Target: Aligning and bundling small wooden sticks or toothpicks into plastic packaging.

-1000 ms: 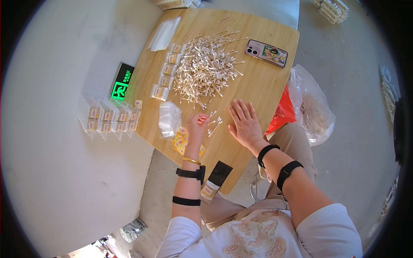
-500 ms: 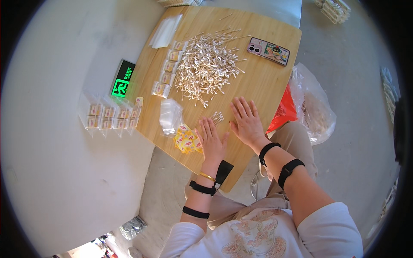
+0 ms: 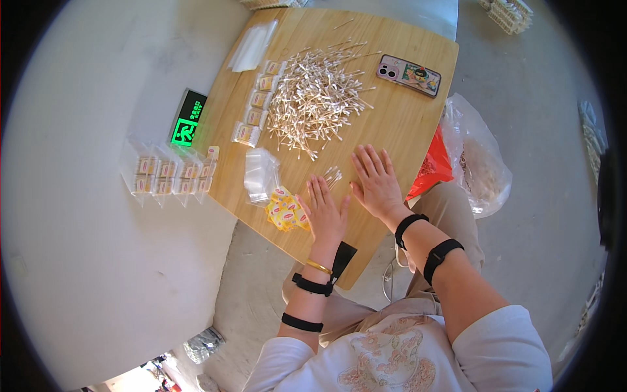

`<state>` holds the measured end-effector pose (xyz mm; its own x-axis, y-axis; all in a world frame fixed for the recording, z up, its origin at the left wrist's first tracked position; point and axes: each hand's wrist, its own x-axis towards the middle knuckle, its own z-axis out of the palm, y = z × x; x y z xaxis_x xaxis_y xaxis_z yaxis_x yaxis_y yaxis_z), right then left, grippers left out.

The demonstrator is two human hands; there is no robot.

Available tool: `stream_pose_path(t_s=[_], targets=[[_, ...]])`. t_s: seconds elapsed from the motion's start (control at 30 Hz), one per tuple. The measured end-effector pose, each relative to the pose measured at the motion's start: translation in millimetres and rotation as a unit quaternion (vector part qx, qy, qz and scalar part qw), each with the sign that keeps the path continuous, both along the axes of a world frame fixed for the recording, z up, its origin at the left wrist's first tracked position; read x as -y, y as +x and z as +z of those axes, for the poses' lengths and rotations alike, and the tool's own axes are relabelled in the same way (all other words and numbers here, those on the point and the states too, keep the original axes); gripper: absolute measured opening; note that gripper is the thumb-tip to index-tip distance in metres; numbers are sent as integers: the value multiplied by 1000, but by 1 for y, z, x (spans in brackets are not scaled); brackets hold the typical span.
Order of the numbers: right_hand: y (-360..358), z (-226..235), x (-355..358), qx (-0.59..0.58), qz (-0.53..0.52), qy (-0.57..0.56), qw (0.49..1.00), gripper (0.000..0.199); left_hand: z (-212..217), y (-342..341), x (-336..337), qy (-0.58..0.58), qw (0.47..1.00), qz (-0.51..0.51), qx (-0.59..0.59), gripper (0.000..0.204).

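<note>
My left hand [image 3: 325,212] lies flat, palm down, near the table's front edge, its fingers stretched out and holding nothing. Beside it on the left is a stack of yellow and white printed cards [image 3: 285,210], partly covered by the hand's edge. A few cotton swabs [image 3: 333,176] lie in a small bunch just past its fingertips. My right hand [image 3: 377,179] also rests palm down on the wood with its thumb apart, nothing in it. Farther off spreads a large loose heap of cotton swabs [image 3: 319,98]. Clear plastic bags [image 3: 260,175] are stacked left of the cards.
Packed swab bags [image 3: 255,117] line the heap's left side. Long clear sleeves [image 3: 252,47] lie at the far left, a phone [image 3: 409,75] at the far right. More filled packs [image 3: 166,176] hang over the left edge. Red [image 3: 432,166] and clear bags [image 3: 480,160] stand right of the table [image 3: 418,39].
Both hands rest in the same flat pose on the table. The whole view has shifted very slightly; nothing was picked up or let go.
</note>
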<state>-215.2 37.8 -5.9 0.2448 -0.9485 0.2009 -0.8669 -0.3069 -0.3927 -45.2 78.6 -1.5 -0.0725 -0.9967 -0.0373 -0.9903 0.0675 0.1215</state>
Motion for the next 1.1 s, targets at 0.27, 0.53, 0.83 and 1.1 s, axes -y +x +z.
stream_pose_path(t_s=[0.27,0.53,0.83,1.1], targets=[[1,1,2,1,-2,-3,1000,66,-2,-1,16,-20,999,42,-11,82],[1,-1,-1,1,0,-4,1000,68,-6,-11,-6,-17,999,33,-7,85],[0,-5,1,6,-1,-6,1000,67,0,-20,-11,-30,998,32,-36,83],[1,-2,1,-3,0,-2,1000,66,-11,-14,-9,-30,1000,-2,-5,81]])
